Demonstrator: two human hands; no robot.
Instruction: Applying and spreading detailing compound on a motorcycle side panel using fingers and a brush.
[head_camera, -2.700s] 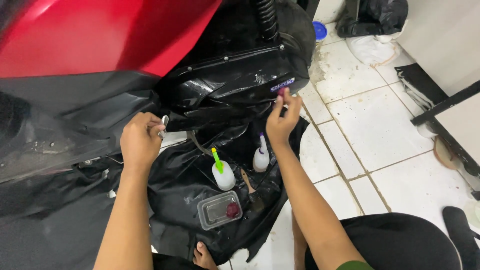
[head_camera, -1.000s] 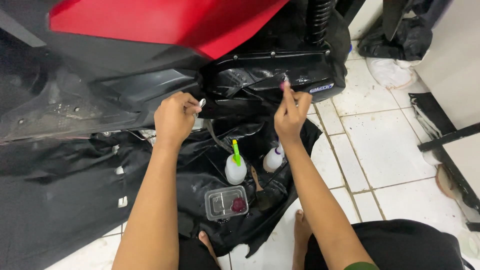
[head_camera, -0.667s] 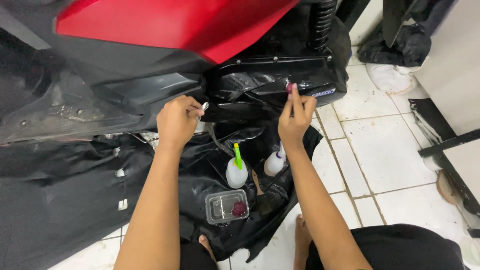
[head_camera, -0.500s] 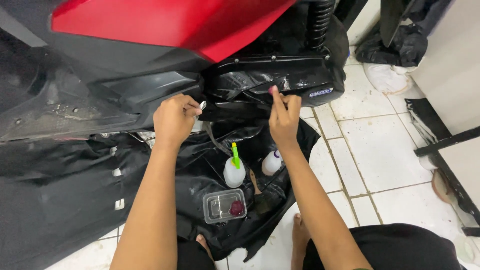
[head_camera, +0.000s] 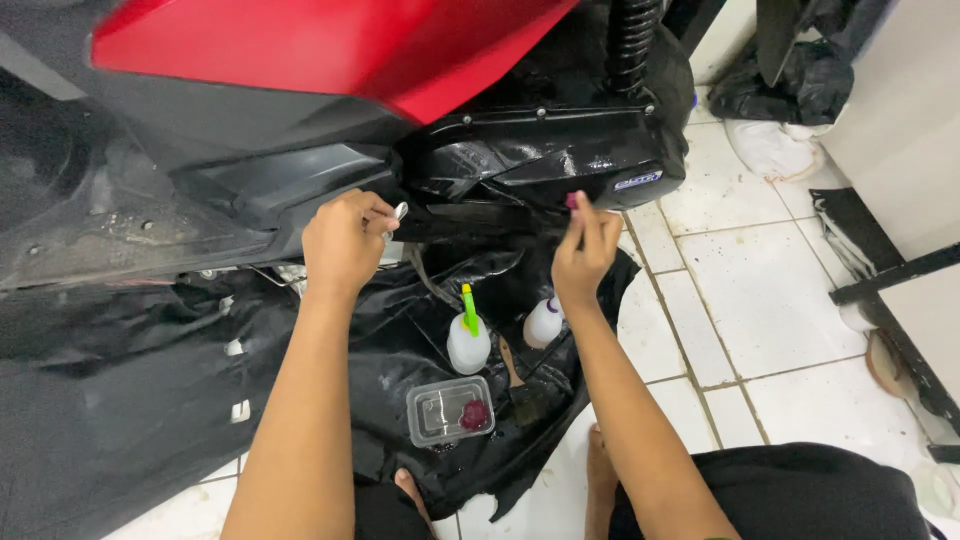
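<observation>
A scooter with a red body panel (head_camera: 330, 45) fills the upper half of the view, from nine o'clock round to one o'clock. Under the panel sits a glossy black engine cover (head_camera: 560, 160), wet-looking and shiny, just above centre. A crumpled black plastic sheet (head_camera: 130, 380) spreads over the white tiled floor (head_camera: 760, 290) from eight o'clock to the centre.

The person's left hand (head_camera: 342, 245) is curled closed at the lower edge of the scooter, left of centre, fingers pinched around a small silver metal piece (head_camera: 399, 211) that pokes out at the hand's two o'clock. The right hand (head_camera: 585, 250), right of centre, pinches a small pinkish-red bit (head_camera: 571, 200) between fingertips at its twelve o'clock, held against the bottom edge of the engine cover.

On the sheet below and between the hands, toward six o'clock, stand two white squeeze bottles: one with a green nozzle (head_camera: 467, 338), one with a purple cap (head_camera: 544, 322). A brush (head_camera: 518, 385) lies beside them. Nearest the person lies a clear plastic tub (head_camera: 449, 410) holding a dark red lump (head_camera: 473, 413).
</observation>
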